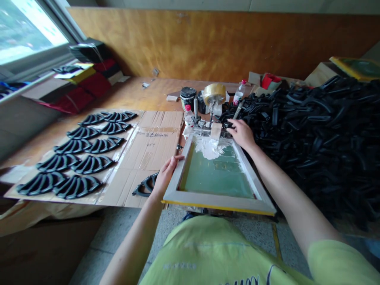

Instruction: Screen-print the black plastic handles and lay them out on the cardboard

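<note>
A wooden screen-printing frame [218,200] with a green mesh lies in front of me, white ink smeared near its far end. My left hand [165,176] grips the frame's left rail, thumb on top. My right hand [242,132] reaches to the frame's far right corner, fingers curled on a black plastic part [228,125] at the edge of the heap. A squeegee [215,132] stands in the ink at the far end. A black curved part [144,186] lies on the cardboard just left of my left hand.
Several black curved parts [77,156] lie in rows on flattened cardboard [154,138] at left. A big heap of black parts [320,134] fills the right. An ink tub [188,96], a tape roll [214,93] and small bottles [188,115] stand behind the frame.
</note>
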A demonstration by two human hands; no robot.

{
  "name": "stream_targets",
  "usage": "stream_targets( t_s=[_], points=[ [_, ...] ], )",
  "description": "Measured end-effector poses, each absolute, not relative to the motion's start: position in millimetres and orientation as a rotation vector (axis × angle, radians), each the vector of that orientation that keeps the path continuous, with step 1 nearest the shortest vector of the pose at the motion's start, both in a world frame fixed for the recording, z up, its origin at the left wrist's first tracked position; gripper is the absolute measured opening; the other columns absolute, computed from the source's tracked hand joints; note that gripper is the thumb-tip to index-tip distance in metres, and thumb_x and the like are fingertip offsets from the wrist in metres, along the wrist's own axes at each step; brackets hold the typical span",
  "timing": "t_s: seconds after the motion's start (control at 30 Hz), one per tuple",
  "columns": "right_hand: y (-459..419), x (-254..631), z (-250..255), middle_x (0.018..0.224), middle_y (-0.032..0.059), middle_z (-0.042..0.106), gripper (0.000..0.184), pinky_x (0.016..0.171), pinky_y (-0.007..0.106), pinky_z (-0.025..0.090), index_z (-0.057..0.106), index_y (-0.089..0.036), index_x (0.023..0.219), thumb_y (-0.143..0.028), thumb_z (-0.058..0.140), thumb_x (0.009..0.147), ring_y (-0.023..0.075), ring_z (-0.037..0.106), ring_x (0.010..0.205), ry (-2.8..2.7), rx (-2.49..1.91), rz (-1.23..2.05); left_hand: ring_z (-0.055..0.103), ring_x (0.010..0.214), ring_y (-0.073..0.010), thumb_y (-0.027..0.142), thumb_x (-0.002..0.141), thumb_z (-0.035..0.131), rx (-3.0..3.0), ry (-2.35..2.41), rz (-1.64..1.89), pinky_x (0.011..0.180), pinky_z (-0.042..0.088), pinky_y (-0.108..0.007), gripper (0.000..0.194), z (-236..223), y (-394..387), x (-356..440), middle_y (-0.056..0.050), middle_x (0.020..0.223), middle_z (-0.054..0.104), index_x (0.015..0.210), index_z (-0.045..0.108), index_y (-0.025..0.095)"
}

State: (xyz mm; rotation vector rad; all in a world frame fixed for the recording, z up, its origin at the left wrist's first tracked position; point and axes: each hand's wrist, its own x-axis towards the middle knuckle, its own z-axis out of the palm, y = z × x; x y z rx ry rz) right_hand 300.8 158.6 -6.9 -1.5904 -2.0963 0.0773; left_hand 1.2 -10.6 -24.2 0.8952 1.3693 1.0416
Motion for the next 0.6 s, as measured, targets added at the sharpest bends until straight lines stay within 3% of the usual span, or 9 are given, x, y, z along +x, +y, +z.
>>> stream_targets(
  t_s=[0.07, 0.13, 0.2, 0.27, 0.37, 0.47, 0.6],
  points=[
    [150, 330, -16, 0.095, 0.0079, 0.069, 0.033, 0.076, 0.029, 0.051, 0.066, -0.014, 0.117, -0.023, 0.054, 0.088, 0.0193, 0.065, 0.083, -1.927, -1.681, 0.058, 0.059, 0.062, -0.0134, 0.063, 0.084, 0.049, 0.941, 1.290, 1.174, 0.052, 0.045, -0.023, 0.054, -5, 3, 6, -0.003, 0.084, 0.066, 0.111, 0.066, 0.019],
    [132, 347, -36, 0.081, 0.0067, 0.071, 0.030, 0.067, 0.026, 0.053, 0.069, -0.006, 0.102, -0.019, 0.045, 0.091, 0.0162, 0.064, 0.071, -1.882, -1.759, 0.087, 0.063, 0.078, -0.0155, 0.060, 0.084, 0.052, 1.019, 1.176, 1.369, 0.064, 0.051, -0.024, 0.050, 10, 22, 13, -0.005, 0.098, 0.066, 0.109, 0.064, 0.019],
    [110, 347, -62, 0.075, 0.0039, 0.071, 0.027, 0.063, 0.024, 0.053, 0.069, -0.008, 0.089, -0.021, 0.045, 0.090, 0.0137, 0.062, 0.066, -1.974, -1.749, 0.159, 0.064, 0.090, -0.0172, 0.059, 0.085, 0.052, 1.053, 1.083, 1.473, 0.070, 0.052, -0.025, 0.047, 22, 42, 20, -0.006, 0.105, 0.066, 0.107, 0.063, 0.019],
    [91, 333, -86, 0.082, 0.0036, 0.072, 0.023, 0.071, 0.026, 0.054, 0.069, -0.008, 0.098, -0.023, 0.058, 0.085, 0.0142, 0.064, 0.075, -2.125, -1.639, 0.241, 0.065, 0.090, -0.0172, 0.060, 0.087, 0.047, 1.016, 1.044, 1.456, 0.068, 0.053, -0.025, 0.049, 26, 55, 28, -0.008, 0.102, 0.067, 0.107, 0.061, 0.018],
    [71, 303, -104, 0.097, 0.0051, 0.069, 0.024, 0.087, 0.035, 0.049, 0.069, -0.020, 0.102, -0.021, 0.070, 0.078, 0.0199, 0.062, 0.094, -2.245, -1.538, 0.304, 0.066, 0.084, -0.0153, 0.063, 0.088, 0.042, 0.858, 1.091, 1.437, 0.062, 0.052, -0.022, 0.053, 13, 49, 41, -0.008, 0.100, 0.068, 0.114, 0.057, 0.019],
    [47, 272, -95, 0.094, 0.0062, 0.065, 0.011, 0.088, 0.037, 0.047, 0.068, -0.022, 0.095, -0.022, 0.062, 0.086, 0.0220, 0.058, 0.095, -2.148, -1.535, 0.309, 0.069, 0.079, -0.0181, 0.062, 0.083, 0.053, 0.654, 1.139, 1.130, 0.055, 0.052, -0.023, 0.057, -20, 16, 59, -0.013, 0.106, 0.069, 0.118, 0.055, 0.018],
    [3, 233, -76, 0.094, 0.0067, 0.062, 0.018, 0.086, 0.035, 0.045, 0.066, -0.024, 0.105, -0.028, 0.056, 0.091, 0.0221, 0.055, 0.095, -2.336, -1.166, 0.365, 0.071, 0.078, -0.0218, 0.057, 0.081, 0.060, 0.454, 1.161, 0.913, 0.049, 0.051, -0.023, 0.052, -67, -34, 68, -0.013, 0.099, 0.071, 0.112, 0.058, 0.015]
  ],
)
